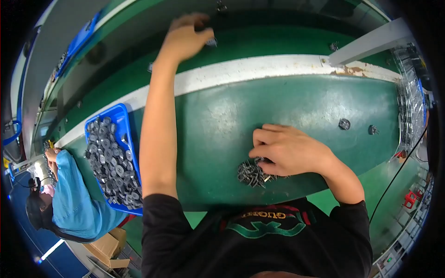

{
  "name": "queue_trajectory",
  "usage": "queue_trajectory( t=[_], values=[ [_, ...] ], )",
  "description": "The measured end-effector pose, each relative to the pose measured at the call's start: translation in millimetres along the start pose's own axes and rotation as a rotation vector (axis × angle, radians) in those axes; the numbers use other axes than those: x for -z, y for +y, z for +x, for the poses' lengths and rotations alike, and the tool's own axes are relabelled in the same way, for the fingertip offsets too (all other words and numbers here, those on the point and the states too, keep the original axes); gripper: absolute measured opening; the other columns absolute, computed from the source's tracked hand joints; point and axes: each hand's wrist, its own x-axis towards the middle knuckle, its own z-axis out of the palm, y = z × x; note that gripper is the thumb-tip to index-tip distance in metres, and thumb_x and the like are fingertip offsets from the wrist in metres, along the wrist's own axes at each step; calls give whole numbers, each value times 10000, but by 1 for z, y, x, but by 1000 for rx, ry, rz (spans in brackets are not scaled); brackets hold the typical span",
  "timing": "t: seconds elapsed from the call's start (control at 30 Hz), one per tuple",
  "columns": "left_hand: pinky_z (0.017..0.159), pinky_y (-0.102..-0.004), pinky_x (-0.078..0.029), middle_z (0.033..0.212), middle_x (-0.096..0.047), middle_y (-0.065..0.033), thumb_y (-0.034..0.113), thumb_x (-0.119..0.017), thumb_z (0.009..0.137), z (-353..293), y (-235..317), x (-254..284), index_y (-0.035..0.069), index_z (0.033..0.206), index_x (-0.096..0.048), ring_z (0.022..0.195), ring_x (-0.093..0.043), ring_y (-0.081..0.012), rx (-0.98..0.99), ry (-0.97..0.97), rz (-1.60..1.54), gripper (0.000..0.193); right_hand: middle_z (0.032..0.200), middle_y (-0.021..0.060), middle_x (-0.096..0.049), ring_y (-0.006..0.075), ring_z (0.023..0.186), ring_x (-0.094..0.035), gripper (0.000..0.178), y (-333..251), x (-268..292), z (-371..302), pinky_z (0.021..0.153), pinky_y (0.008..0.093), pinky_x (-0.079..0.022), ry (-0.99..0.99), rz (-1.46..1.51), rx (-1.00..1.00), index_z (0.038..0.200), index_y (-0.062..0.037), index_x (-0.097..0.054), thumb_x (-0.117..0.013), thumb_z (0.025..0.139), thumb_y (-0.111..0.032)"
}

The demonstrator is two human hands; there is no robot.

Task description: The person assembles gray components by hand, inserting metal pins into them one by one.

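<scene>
My left hand [185, 37] reaches far forward over the green conveyor belt [278, 41], its fingers closed around a small dark round part [211, 42]. Near the table's front edge my right hand [286, 149] rests with fingers curled on a small heap of thin metal clips [250, 173]; whether a clip is pinched between the fingers I cannot make out. Both lie on the green work surface [296, 106].
A blue tray [121, 116] with several dark round parts stands at the left. Two loose round parts [344, 123] lie at the right, beside a clear plastic bag [410, 102]. A white strip [259, 69] edges the belt. A person in blue [74, 194] works at the lower left.
</scene>
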Motion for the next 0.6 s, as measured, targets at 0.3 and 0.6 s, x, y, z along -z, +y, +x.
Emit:
queue_trajectory(
  t=[0.3, 0.6],
  values=[
    [913, -397, -463, 1058, -642, -132, 60, -653, 816, -53, 32, -10, 51, 1141, -690, 991, -568, -324, -83, -9, -138, 328, 908, 55, -600, 258, 906, -563, 133, 3, 6, -17, 834, 373, -488, -64, 130, 20, 930, -82, -686, -712, 845, -181],
    [807, -353, -496, 883, -629, -89, 65, -722, 797, -49, 51, -17, 45, 1115, -696, 869, -588, -251, -39, -35, -222, 320, 1024, 98, -651, 290, 913, -631, 293, 16, 19, -16, 772, 351, -520, 185, 367, -161, 1089, -42, -687, -679, 810, 47]
  ],
)
